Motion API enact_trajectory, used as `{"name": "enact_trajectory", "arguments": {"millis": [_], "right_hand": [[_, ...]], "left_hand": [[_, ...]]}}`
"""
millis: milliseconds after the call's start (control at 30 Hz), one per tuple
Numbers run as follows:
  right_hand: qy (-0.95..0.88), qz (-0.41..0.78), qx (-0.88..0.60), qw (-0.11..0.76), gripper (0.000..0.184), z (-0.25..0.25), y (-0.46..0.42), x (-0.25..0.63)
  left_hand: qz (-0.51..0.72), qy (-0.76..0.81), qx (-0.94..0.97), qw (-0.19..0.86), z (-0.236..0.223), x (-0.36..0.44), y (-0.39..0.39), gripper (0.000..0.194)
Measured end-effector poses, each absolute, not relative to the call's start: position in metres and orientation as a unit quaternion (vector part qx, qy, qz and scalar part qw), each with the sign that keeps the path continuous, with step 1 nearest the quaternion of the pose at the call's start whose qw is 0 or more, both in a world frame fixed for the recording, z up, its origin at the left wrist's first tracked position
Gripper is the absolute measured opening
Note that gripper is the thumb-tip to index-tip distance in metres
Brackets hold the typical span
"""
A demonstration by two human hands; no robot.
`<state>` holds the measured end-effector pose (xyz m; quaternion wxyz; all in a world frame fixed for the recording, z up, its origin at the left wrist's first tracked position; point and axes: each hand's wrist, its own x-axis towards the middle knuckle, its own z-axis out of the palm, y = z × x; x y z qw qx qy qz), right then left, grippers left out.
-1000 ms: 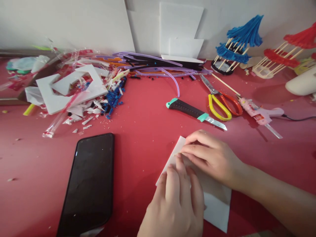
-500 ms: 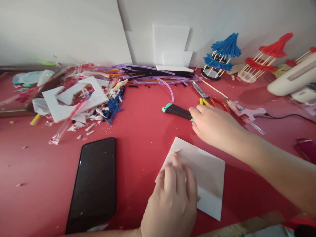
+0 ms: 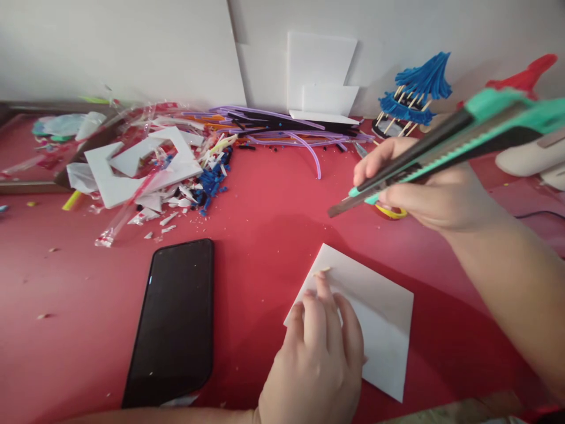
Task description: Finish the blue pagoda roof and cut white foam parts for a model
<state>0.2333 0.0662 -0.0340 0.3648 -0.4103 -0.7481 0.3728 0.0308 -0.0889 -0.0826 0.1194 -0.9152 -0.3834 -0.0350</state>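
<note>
From the person's head, the camera looks forward and down across the red table (image 3: 256,206), from close above its near side. The left hand (image 3: 315,353) appears low in the middle; the cutter (image 3: 441,154) in the right hand (image 3: 450,197) slants up toward the lens, nearer. The pale wall (image 3: 397,26) stands across the top, farthest off.

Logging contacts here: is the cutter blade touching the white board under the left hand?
Apart. The head view shows the cutter blade, held up by the right hand, with red table visible between its tip and the white board's far corner.
</note>
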Motion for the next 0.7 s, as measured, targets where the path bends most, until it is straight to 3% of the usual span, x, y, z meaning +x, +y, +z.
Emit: {"name": "enact_trajectory", "arguments": {"millis": [167, 333, 533, 700], "right_hand": [[-0.72, 0.477, -0.351, 0.361, 0.015, -0.054, 0.057, 0.245], [-0.721, 0.433, -0.404, 0.36, 0.013, -0.068, 0.055, 0.245], [-0.725, 0.367, -0.508, 0.285, 0.024, -0.082, 0.049, 0.249], [-0.729, 0.41, -0.46, 0.297, 0.014, -0.088, 0.044, 0.25]], "left_hand": [[-0.036, -0.383, -0.914, 0.128, -0.085, 0.03, -0.09, 0.046], [-0.042, -0.384, -0.912, 0.136, -0.089, 0.031, -0.091, 0.047], [-0.047, -0.384, -0.911, 0.143, -0.09, 0.031, -0.093, 0.048], [-0.044, -0.382, -0.912, 0.142, -0.087, 0.03, -0.092, 0.05]]}}
